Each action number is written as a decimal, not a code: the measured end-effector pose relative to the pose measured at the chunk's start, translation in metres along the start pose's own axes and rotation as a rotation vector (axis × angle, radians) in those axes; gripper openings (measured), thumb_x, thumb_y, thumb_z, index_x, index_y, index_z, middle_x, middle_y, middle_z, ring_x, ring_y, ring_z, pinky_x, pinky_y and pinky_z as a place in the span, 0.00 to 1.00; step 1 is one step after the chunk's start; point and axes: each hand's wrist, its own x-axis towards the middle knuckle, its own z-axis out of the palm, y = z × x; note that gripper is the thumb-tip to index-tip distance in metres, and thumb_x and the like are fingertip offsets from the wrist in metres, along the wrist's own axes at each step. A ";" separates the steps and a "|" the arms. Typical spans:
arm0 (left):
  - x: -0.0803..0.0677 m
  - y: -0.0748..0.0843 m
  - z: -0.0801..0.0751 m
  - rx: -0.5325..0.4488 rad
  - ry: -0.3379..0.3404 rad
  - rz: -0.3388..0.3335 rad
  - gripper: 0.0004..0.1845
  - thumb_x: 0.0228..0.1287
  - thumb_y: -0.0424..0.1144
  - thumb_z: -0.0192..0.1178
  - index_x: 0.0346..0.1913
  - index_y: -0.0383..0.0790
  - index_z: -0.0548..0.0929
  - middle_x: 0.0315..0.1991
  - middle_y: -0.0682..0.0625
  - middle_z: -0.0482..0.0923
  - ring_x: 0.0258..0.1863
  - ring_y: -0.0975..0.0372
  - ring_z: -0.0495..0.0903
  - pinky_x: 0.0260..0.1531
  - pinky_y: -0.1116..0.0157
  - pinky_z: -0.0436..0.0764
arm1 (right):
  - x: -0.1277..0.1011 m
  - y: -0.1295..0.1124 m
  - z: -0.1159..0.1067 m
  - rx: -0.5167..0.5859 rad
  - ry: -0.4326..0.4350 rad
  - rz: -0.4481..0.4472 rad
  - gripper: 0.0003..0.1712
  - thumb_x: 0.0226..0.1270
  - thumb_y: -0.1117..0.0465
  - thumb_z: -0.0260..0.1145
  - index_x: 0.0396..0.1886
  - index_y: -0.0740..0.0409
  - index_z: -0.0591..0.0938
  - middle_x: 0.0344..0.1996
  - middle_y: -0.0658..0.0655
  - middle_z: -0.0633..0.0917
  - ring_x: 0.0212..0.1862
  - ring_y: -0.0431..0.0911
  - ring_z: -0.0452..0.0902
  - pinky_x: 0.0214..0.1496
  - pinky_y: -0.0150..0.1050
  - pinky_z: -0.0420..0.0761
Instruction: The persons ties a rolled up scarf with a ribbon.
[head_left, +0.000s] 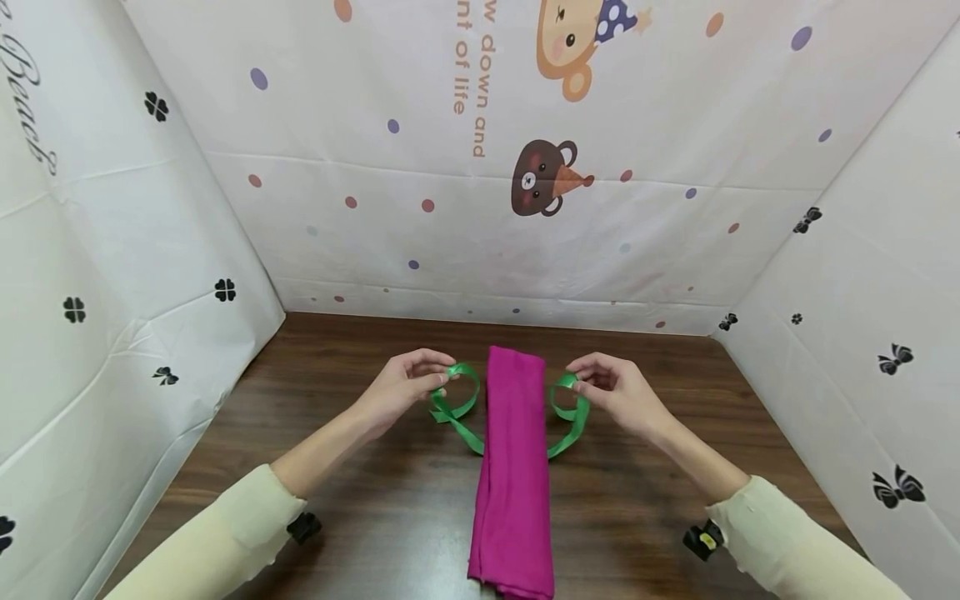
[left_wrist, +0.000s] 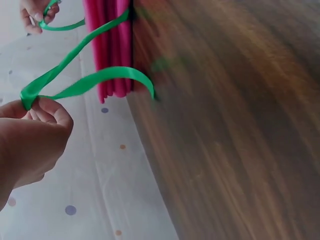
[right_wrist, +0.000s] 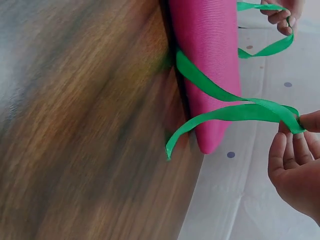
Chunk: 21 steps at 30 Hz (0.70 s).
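A long folded magenta cloth (head_left: 517, 475) lies lengthwise on the wooden table, with a green ribbon (head_left: 579, 427) running beneath it and coming out on both sides. On the left side my left hand (head_left: 411, 385) pinches the ribbon between thumb and fingers, and the free end curls down beyond the pinch. My right hand (head_left: 617, 390) pinches the other stretch of ribbon, also leaving a loose tail. In the left wrist view the ribbon (left_wrist: 75, 55) rises from under the cloth (left_wrist: 107, 50) to the fingertips. The right wrist view shows the ribbon (right_wrist: 215, 90) likewise, slack and looping.
The dark wooden table (head_left: 360, 517) extends around the cloth. A white sheet with printed bears and dots (head_left: 450, 233) hangs behind it. White patterned sheets stand at the left (head_left: 112, 250) and right. Dark wrist cameras (head_left: 703, 540) sit at both sleeves.
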 end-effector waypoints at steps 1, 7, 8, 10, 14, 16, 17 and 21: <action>0.001 0.001 0.001 0.000 -0.002 0.000 0.16 0.78 0.32 0.62 0.64 0.32 0.80 0.53 0.45 0.86 0.42 0.56 0.86 0.47 0.61 0.85 | 0.001 -0.001 0.001 0.005 0.003 -0.007 0.12 0.74 0.69 0.70 0.54 0.65 0.85 0.41 0.67 0.87 0.42 0.57 0.87 0.42 0.34 0.84; 0.006 0.004 0.012 0.003 0.001 0.000 0.15 0.78 0.32 0.62 0.62 0.32 0.81 0.53 0.41 0.85 0.44 0.59 0.85 0.45 0.65 0.84 | 0.008 -0.006 0.007 0.027 0.003 -0.040 0.10 0.73 0.70 0.70 0.51 0.66 0.85 0.38 0.67 0.88 0.40 0.52 0.88 0.42 0.38 0.86; 0.007 0.004 0.014 0.008 0.001 0.000 0.14 0.78 0.33 0.62 0.61 0.32 0.82 0.52 0.40 0.85 0.44 0.59 0.85 0.44 0.66 0.84 | 0.009 -0.006 0.008 0.029 0.002 -0.043 0.09 0.74 0.70 0.69 0.51 0.66 0.85 0.38 0.68 0.87 0.40 0.53 0.88 0.42 0.39 0.86; 0.008 0.004 0.017 0.027 0.002 -0.006 0.13 0.78 0.34 0.63 0.60 0.34 0.83 0.50 0.43 0.86 0.44 0.59 0.84 0.42 0.67 0.83 | 0.010 -0.007 0.010 0.028 0.006 -0.046 0.09 0.73 0.70 0.70 0.50 0.66 0.85 0.38 0.71 0.87 0.39 0.53 0.88 0.42 0.41 0.87; 0.012 0.002 0.021 0.038 0.003 0.003 0.12 0.77 0.35 0.64 0.58 0.34 0.84 0.48 0.45 0.87 0.46 0.58 0.84 0.42 0.65 0.84 | 0.012 -0.011 0.012 0.030 0.017 -0.046 0.08 0.72 0.69 0.72 0.49 0.64 0.86 0.38 0.70 0.88 0.39 0.53 0.88 0.40 0.39 0.86; 0.013 0.002 0.023 0.037 0.006 0.004 0.12 0.77 0.36 0.65 0.56 0.35 0.85 0.47 0.46 0.87 0.44 0.57 0.84 0.41 0.65 0.83 | 0.013 -0.012 0.013 0.030 0.021 -0.048 0.09 0.72 0.68 0.72 0.49 0.63 0.86 0.38 0.70 0.88 0.39 0.51 0.87 0.40 0.37 0.85; 0.013 0.003 0.023 0.036 0.006 0.003 0.12 0.77 0.37 0.65 0.56 0.35 0.85 0.46 0.46 0.87 0.43 0.56 0.84 0.40 0.65 0.83 | 0.013 -0.013 0.014 0.031 0.023 -0.046 0.09 0.72 0.68 0.72 0.49 0.63 0.87 0.38 0.69 0.88 0.39 0.50 0.87 0.40 0.36 0.84; 0.016 0.005 0.026 0.047 0.005 -0.001 0.11 0.76 0.39 0.67 0.55 0.38 0.86 0.44 0.47 0.87 0.40 0.53 0.83 0.37 0.64 0.81 | 0.015 -0.015 0.015 0.023 0.024 -0.051 0.08 0.72 0.67 0.72 0.48 0.62 0.87 0.39 0.67 0.89 0.39 0.48 0.87 0.41 0.34 0.84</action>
